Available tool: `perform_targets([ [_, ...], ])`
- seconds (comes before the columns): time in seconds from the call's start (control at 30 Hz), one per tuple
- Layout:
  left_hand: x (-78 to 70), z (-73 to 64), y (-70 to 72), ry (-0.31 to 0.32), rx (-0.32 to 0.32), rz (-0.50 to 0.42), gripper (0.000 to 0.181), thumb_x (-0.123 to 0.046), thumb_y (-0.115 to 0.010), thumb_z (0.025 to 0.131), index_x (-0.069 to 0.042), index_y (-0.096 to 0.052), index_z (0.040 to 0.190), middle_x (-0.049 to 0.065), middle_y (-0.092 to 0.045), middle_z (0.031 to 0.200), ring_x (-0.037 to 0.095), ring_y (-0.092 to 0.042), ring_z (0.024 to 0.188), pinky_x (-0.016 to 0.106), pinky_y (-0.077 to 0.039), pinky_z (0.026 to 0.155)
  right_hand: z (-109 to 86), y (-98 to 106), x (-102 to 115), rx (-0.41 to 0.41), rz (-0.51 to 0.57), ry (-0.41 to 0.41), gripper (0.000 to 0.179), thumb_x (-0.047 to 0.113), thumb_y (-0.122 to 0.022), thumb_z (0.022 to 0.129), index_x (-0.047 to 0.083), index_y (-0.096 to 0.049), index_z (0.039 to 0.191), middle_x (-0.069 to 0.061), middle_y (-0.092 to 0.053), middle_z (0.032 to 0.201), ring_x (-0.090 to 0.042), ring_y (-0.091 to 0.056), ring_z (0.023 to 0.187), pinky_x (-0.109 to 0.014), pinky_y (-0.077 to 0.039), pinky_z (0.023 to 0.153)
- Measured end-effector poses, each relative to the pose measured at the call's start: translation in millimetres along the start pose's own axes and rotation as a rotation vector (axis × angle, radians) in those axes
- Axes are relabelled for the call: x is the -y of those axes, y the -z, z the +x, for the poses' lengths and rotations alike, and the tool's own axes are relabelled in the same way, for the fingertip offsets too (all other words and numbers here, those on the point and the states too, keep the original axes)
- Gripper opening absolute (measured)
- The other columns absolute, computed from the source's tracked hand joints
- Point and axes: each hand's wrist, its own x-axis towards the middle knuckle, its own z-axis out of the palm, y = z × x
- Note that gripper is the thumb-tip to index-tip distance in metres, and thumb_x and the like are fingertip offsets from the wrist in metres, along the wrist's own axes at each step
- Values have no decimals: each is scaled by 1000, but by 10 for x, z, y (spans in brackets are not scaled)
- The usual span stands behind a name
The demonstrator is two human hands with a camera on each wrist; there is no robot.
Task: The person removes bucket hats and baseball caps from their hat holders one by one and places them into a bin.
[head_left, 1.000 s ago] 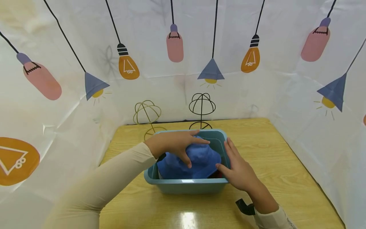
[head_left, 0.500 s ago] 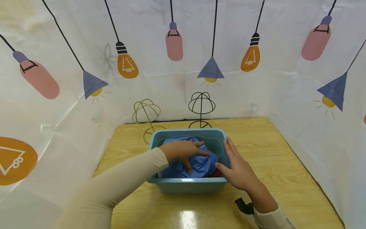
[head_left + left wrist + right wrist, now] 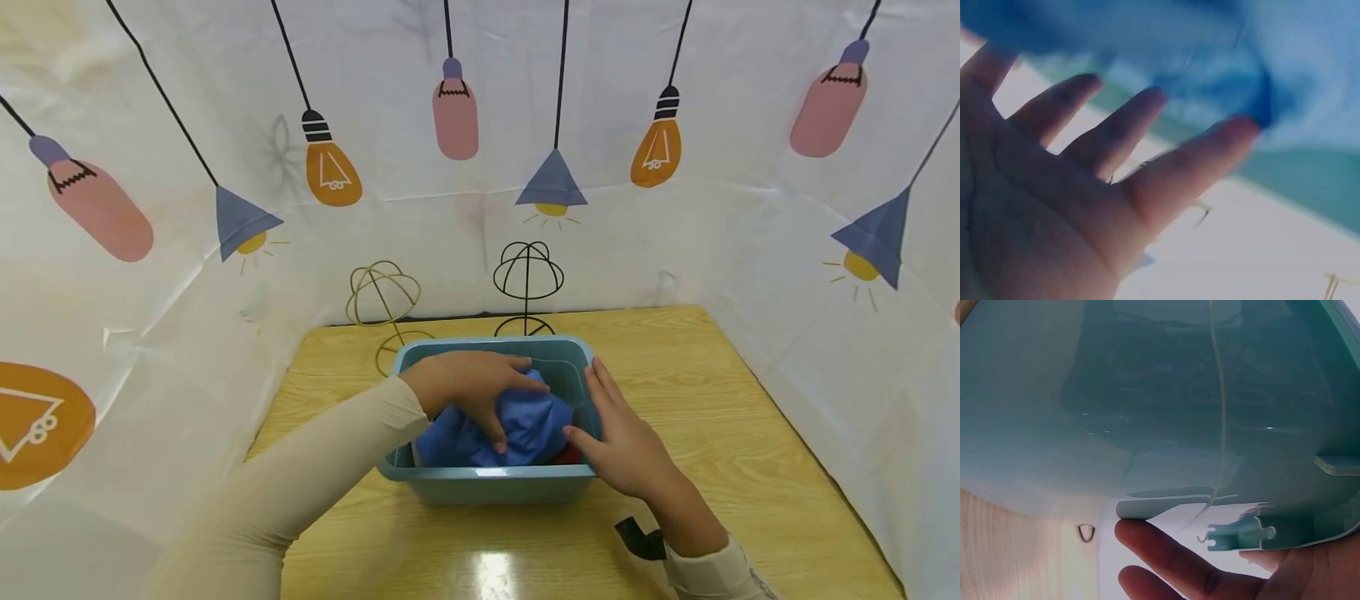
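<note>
A blue-green plastic tub (image 3: 495, 490) stands on the wooden table. Inside lies a crumpled blue cloth hat (image 3: 528, 429), with a bit of something red (image 3: 568, 456) showing beside it. My left hand (image 3: 480, 387) is over the hat with its fingers spread. In the left wrist view, blurred blue fabric (image 3: 1210, 62) lies close beyond the fingertips; whether they touch it I cannot tell. My right hand (image 3: 628, 450) holds the tub's right side, thumb at the inner edge and fingers along the outside. The right wrist view shows its fingers (image 3: 1166, 556) beside the tub wall.
Behind the tub stand a gold wire stand (image 3: 382, 296) and a black wire stand (image 3: 527, 271), both dome-topped. White sheeting (image 3: 465, 225) printed with lamps surrounds the wooden table (image 3: 675, 367) at the back and sides.
My left hand went down onto the hat, which became flatter and more crumpled, then rose slightly. The right hand stayed at the tub's side.
</note>
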Motion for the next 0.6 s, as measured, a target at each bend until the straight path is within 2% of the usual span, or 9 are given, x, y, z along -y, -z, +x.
perform_targets([
  [0.1,47,-146,155,55,33,-50,106,-63,-90,69,-53,-33,158,5,-21,174,29,-33,155,52,-39,120,3,-13,10,2,-5,3,90,46,-60,102,15,-8,168,-2,3,176,-47,-35,150,-69,-51,94],
  [0.2,50,-215,200,112,102,-79,111,-57,-94,66,-58,-30,157,4,-16,175,30,-29,157,55,-39,118,-8,-3,12,0,-10,-8,89,47,-60,102,16,-8,168,-1,3,176,-47,-35,151,-69,-52,92],
  [0.33,35,-200,76,176,165,-53,118,-49,-99,63,-63,-26,155,-1,-12,175,33,-30,156,57,-44,112,-16,11,19,0,-7,-12,89,47,-60,102,15,-9,168,-1,3,176,-46,-31,153,-71,-49,96],
  [0.43,25,-125,-66,200,161,-8,121,-44,-101,61,-64,-26,154,-2,-11,176,40,-30,155,58,-49,107,-21,17,25,-2,-9,-12,89,46,-60,102,14,-9,168,-2,2,176,-46,-29,154,-72,-47,99],
  [0.6,13,10,-252,189,155,39,124,-37,-101,62,-56,-26,159,3,-10,176,55,-26,152,64,-48,107,-2,7,38,4,-11,-10,89,48,-59,103,14,-9,168,-3,3,176,-46,-27,155,-73,-45,100],
])
